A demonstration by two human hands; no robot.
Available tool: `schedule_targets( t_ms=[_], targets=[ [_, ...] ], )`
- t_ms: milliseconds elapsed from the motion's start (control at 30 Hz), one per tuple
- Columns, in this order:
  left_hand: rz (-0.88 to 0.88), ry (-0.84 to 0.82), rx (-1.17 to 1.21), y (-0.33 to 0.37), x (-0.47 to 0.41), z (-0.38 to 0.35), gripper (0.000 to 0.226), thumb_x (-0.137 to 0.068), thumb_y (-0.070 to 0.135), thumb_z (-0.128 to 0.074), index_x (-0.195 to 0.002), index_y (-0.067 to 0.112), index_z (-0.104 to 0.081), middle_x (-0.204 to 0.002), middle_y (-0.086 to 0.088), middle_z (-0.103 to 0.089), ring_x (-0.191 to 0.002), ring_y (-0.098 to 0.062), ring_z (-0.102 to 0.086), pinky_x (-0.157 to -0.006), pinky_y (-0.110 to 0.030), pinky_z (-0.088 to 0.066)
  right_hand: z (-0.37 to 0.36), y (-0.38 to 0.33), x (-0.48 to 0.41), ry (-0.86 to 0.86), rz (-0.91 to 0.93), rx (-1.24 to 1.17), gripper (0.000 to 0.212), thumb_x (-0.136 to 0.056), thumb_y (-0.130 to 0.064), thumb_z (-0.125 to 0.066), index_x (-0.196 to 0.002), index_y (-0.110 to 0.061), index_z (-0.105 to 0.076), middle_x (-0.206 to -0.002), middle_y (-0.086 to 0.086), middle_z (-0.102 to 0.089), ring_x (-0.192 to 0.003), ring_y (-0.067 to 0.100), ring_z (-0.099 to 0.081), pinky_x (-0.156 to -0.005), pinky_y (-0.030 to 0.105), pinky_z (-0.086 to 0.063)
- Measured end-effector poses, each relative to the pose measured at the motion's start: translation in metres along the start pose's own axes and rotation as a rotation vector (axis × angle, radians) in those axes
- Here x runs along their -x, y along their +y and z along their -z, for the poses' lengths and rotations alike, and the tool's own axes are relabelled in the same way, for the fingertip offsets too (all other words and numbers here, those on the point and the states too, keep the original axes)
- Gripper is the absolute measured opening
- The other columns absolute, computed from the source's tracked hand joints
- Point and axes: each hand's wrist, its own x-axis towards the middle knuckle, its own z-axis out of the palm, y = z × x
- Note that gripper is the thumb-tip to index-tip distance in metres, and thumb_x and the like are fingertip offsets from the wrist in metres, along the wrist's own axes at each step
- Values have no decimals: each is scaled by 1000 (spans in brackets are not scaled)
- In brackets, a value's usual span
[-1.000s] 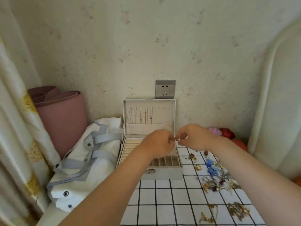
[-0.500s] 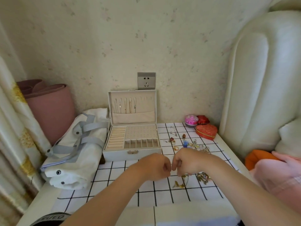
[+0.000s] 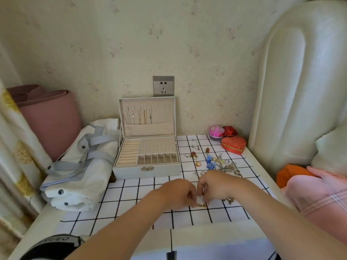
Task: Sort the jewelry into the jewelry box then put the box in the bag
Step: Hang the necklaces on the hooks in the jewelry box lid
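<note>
The white jewelry box point(image 3: 146, 168) stands open at the back of the checked cloth, with several chains hanging in its lid point(image 3: 147, 117). Loose jewelry point(image 3: 212, 162) lies scattered to the right of it. My left hand point(image 3: 178, 194) and my right hand point(image 3: 214, 184) meet low on the cloth in front of the box. Both pinch a thin gold chain point(image 3: 201, 205) that lies on the cloth between their fingertips. The white bag point(image 3: 78, 166) with grey straps lies folded to the left of the box.
A red heart-shaped box point(image 3: 233, 144), a small red box point(image 3: 230, 131) and a pink round case point(image 3: 216, 131) sit at the back right. A pink rolled mat point(image 3: 48, 117) stands at the left, a padded headboard point(image 3: 300, 91) at the right. A curtain point(image 3: 16, 147) hangs on the far left.
My hands came down from in front of the open lid to the cloth near me, and they now pinch a gold chain there. The view pulled back and turned right.
</note>
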Motion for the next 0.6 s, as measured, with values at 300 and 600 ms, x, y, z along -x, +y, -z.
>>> schedule_targets(
  t_ms=[300, 600],
  targets=[
    [60, -15, -216, -19, 10, 15, 20, -99, 28, -51, -107, 22, -69, -108, 2, -64, -98, -22, -61, -88, -39, -52, -13, -10, -15, 50, 69, -10, 10, -84, -28, -74, -93, -24, -75, -84, -15, -61, -79, 2, -55, -67, 23, -47],
    [57, 229, 232, -51, 31, 37, 9, -96, 26, -56, -88, 25, -61, -86, 9, -66, -75, -10, -56, -72, -27, -48, -10, -34, -30, 112, 137, -283, 19, -92, -29, -63, -105, -27, -75, -97, -13, -69, -88, 6, -64, -81, 25, -54]
  ],
)
